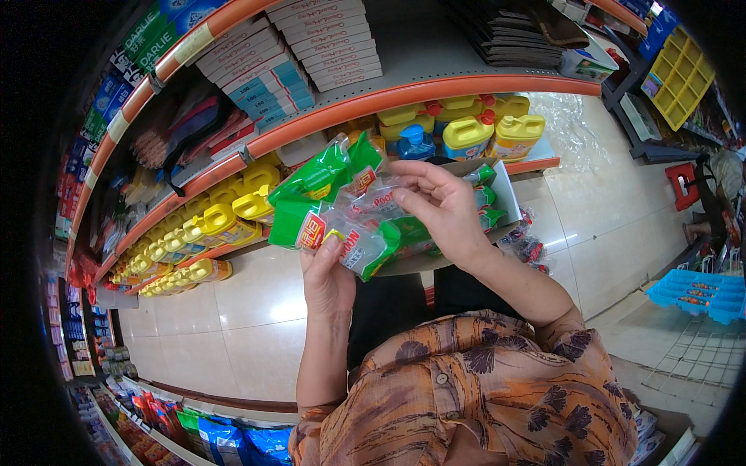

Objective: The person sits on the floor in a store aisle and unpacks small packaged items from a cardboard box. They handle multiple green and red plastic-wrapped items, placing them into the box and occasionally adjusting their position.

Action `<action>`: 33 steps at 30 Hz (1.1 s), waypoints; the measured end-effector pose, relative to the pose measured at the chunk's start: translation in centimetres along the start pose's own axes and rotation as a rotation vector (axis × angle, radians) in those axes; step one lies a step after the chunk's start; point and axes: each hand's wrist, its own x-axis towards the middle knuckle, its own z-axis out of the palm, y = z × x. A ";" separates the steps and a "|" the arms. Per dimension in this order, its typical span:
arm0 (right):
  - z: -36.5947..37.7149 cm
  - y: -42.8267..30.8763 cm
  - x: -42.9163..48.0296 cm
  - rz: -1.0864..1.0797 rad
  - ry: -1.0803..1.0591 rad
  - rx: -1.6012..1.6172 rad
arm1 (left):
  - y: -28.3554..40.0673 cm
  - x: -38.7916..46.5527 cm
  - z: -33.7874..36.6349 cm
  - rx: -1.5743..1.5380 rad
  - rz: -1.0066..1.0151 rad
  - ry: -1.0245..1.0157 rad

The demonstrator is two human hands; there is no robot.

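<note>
My left hand (327, 276) grips several green-and-clear plastic packets (312, 218) by their lower edge, thumb on top. They are fanned out and bear printed writing. What they contain is hard to make out. My right hand (446, 212) reaches over the packets from the right, its thumb against a clear packet (373, 201). Whether its fingers close on the plastic cannot be told. Under both hands, in front of my legs, is an open cardboard box (508, 192) with more green packets (484, 198) inside.
Yellow jugs (218, 224) line the low shelves ahead and left. An orange-edged shelf (419, 96) above them carries stacked white boxes (332, 43). Red-and-clear packets (527, 244) lie on the tiled floor (262, 332). At right are a blue tray (699, 291) and a wire rack (693, 355).
</note>
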 end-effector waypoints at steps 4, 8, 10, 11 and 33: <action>0.1 -0.2 -0.3 0.032 -0.075 -0.029 | -0.5 -0.1 -0.1 -0.010 0.022 0.013; 0.1 0.4 -0.3 0.027 -0.091 0.000 | -0.5 -0.1 0.2 -0.066 -0.006 0.045; 0.2 0.2 -0.5 0.033 -0.083 0.015 | -0.3 -0.2 -0.6 -0.071 -0.023 -0.005; 0.2 0.1 -0.4 0.032 -0.096 0.019 | -0.3 -0.1 -1.4 -0.072 -0.027 -0.049; -11.3 -1.1 0.5 -0.260 -0.078 -1.058 | 0.3 0.4 -6.6 -0.470 -0.014 -0.038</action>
